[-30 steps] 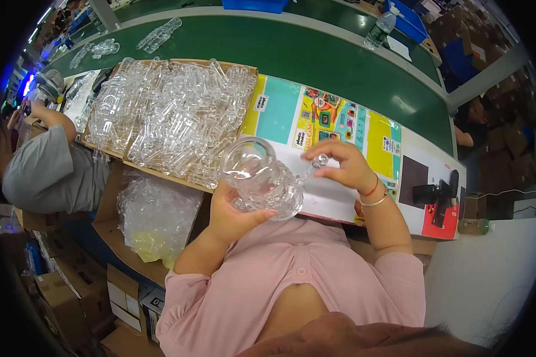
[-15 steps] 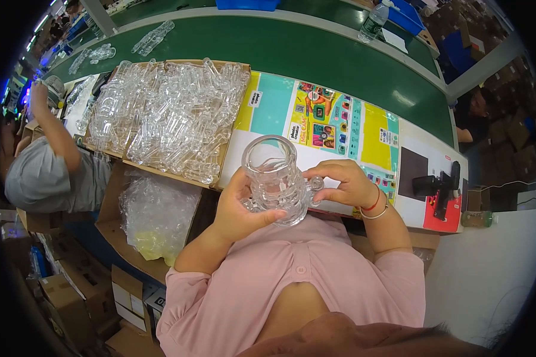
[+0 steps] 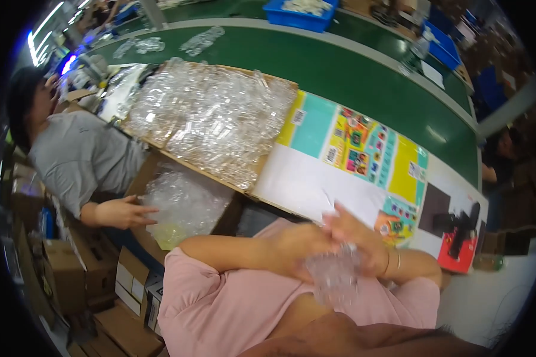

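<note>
A clear, cup-like piece (image 3: 335,275) is held close against my pink shirt, smeared by motion. Its round opening does not show clearly now. My left hand (image 3: 301,247) reaches across from the left and wraps around its upper side. On the other side, my right hand (image 3: 363,241) grips it, with some fingers pointing up and blurred. Both hands sit just off the near edge of the table, in front of the white sheet (image 3: 301,181). A shallow cardboard tray (image 3: 253,179) heaped with clear plastic parts (image 3: 214,122) stands to the left.
Below the tray, a cardboard box holds clear plastic bags (image 3: 187,199). A co-worker in a grey shirt (image 3: 92,157) is at left, one hand (image 3: 122,213) by that box. At right, a black device (image 3: 458,229) lies on a red panel. Behind are a green work surface (image 3: 238,56) and blue bin (image 3: 298,18).
The cup-like piece has come down toward my chest and tilted, both hands going with it. My view has shifted. The co-worker's hand now shows beside the box of bags.
</note>
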A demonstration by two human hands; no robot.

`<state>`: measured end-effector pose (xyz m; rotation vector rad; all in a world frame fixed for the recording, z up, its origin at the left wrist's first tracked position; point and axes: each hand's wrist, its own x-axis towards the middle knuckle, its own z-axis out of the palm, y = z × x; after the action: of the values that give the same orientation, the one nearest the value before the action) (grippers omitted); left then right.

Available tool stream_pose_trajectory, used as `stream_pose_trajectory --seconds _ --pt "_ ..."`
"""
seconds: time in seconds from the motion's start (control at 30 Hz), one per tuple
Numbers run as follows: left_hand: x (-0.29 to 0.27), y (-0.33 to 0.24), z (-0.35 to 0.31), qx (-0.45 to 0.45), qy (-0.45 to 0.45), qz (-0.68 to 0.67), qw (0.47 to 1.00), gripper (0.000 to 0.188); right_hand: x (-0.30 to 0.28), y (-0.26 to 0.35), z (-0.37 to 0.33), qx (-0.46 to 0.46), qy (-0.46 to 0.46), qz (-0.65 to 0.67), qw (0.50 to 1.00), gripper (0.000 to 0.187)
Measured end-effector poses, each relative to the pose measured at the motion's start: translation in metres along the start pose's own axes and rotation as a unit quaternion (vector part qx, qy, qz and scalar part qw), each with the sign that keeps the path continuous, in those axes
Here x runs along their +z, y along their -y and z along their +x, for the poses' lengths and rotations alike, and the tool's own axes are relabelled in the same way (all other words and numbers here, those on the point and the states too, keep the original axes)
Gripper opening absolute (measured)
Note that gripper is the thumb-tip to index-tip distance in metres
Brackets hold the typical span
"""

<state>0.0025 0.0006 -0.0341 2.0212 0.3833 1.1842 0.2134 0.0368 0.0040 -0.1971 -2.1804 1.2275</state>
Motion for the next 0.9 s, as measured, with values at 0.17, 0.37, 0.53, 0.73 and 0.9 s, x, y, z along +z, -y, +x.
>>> stream_pose_trajectory --seconds 0.17,0.37,0.53,0.73,0.9 --pt "0.020 -0.024 -0.012 0.104 0.026 0.095 0.990 0.065 0.018 0.022 -0.016 -0.071 0.004 0.005 0.997 0.056" --pt "0.006 -0.007 0.011 -0.204 -0.078 -0.067 0.973 0.064 -0.002 -0.001 0.000 0.203 -0.122 0.056 0.970 0.056" --pt "0.001 0.026 0.036 -0.348 -0.240 -0.261 0.868 0.062 -0.037 -0.036 0.027 0.074 -0.314 -0.086 0.942 0.044" --pt "-0.013 0.030 0.050 0.032 -0.165 0.186 0.968 0.061 -0.047 -0.025 0.005 0.036 -0.168 -0.338 0.925 0.027" --pt "-0.014 0.039 0.044 0.149 -0.061 0.284 0.945 0.046 -0.047 -0.049 -0.013 -0.050 -0.139 -0.356 0.923 0.032"
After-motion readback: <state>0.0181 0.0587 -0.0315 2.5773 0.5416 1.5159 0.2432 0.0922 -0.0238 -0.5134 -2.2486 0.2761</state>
